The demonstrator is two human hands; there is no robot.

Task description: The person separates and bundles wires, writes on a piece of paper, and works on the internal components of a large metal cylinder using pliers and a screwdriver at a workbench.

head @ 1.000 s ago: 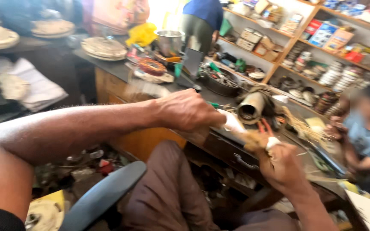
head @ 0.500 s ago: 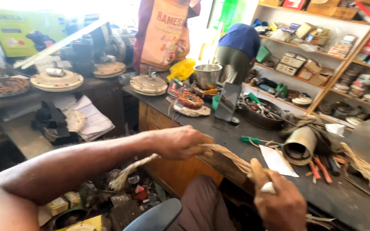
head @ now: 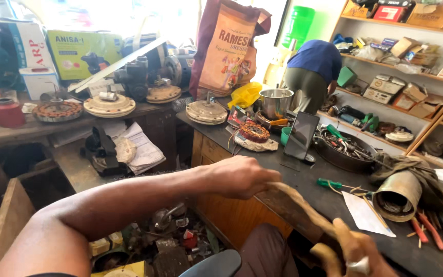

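2 hands pull a tan cord (head: 303, 208) tight: left hand (head: 242, 177) fisted on it, right hand (head: 352, 251) fingers curled around it.

The left hand (head: 239, 177) hovers over the near edge of the workbench (head: 303, 179), gripping one end of a bundle of fibrous strands (head: 303, 210) that runs down and right to the right hand (head: 357, 254) at the bottom edge. Right of the hands, a metal cylinder (head: 398, 195) lies on its side on the bench, with a sheet of paper (head: 365, 215) just before it and a screwdriver (head: 334, 183) to its left. Behind these stands a tablet (head: 302, 136), propped upright, with a tray of tools (head: 347, 151) to its right and a wound stator (head: 254, 133) to its left. A steel pot (head: 276, 102) sits behind the stator. A person (head: 314, 72) bends at the shelves (head: 411, 87) beyond the bench.
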